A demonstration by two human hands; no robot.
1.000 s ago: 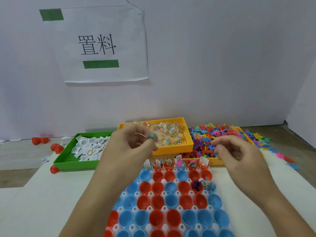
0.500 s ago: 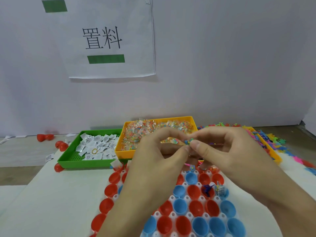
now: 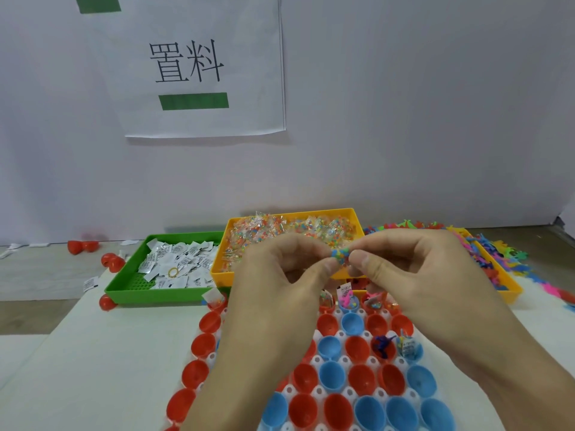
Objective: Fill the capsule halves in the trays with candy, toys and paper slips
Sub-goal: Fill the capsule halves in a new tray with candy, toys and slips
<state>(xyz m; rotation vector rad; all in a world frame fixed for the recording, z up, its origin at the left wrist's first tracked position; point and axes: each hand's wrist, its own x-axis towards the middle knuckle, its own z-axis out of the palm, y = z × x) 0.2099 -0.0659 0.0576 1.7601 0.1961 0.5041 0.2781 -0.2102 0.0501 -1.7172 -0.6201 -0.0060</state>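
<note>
We are looking down at a white surface [image 3: 102,362] backed by a pale wall, where a paper sign [image 3: 199,66] with two printed characters and green bars is hanging. Along the back are sitting three trays: a green tray [image 3: 130,290] of white paper slips [image 3: 177,265] on the left, a yellow tray [image 3: 351,214] of wrapped candy [image 3: 280,228] in the middle, and another yellow tray [image 3: 510,290] on the right, heaped with coloured plastic toys [image 3: 488,259] that are spilling over its far side onto the surface. A few loose red capsule halves [image 3: 112,262] are lying left of the green tray.

Nearest us, the white capsule tray [image 3: 348,393] is holding rows of red and blue capsule halves [image 3: 333,374], open side up. Those in the far row are already carrying slips, toys and candy; one red half further forward is holding a dark blue toy [image 3: 384,345], and the blue half beside it a slip and candy. Most of the others are showing bare insides.

Our two hands are meeting above the far rows, blocking much of the tray's left side. The left hand [image 3: 280,290] and the right hand [image 3: 420,275] are both pinching one small packet of multicoloured candy [image 3: 340,256] between thumb and fingertips, each grip closed on it, with the packet hanging in front of the candy tray's near wall.

Bare surface is lying to the left of the capsule tray
</note>
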